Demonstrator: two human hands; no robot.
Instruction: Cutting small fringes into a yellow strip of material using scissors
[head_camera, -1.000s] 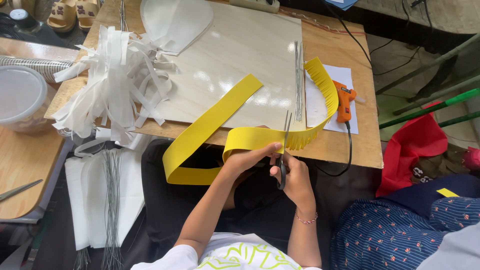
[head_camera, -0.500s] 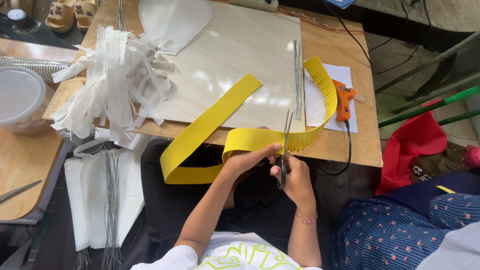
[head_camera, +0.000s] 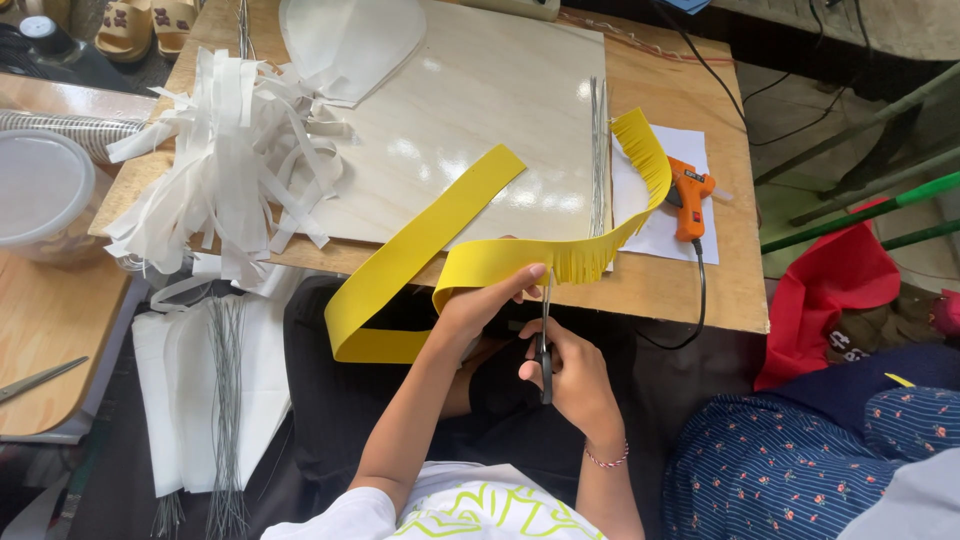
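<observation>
Wooden surface (head_camera: 640, 290) holds an orange glue gun (head_camera: 690, 195). Left hand (head_camera: 480, 300) pinches the yellow strip (head_camera: 520, 260), slid along since before; right hand (head_camera: 570, 375) squeezes scissors (head_camera: 545, 335), adding fringe.

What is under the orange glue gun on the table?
The orange glue gun lies on a white sheet of paper, which rests on the wooden table. The fringed yellow strip covers part of that paper's left side.

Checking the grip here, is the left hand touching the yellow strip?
Touching. The head view shows the left hand pinching the yellow strip, fingers wrapped over its edge.
</observation>
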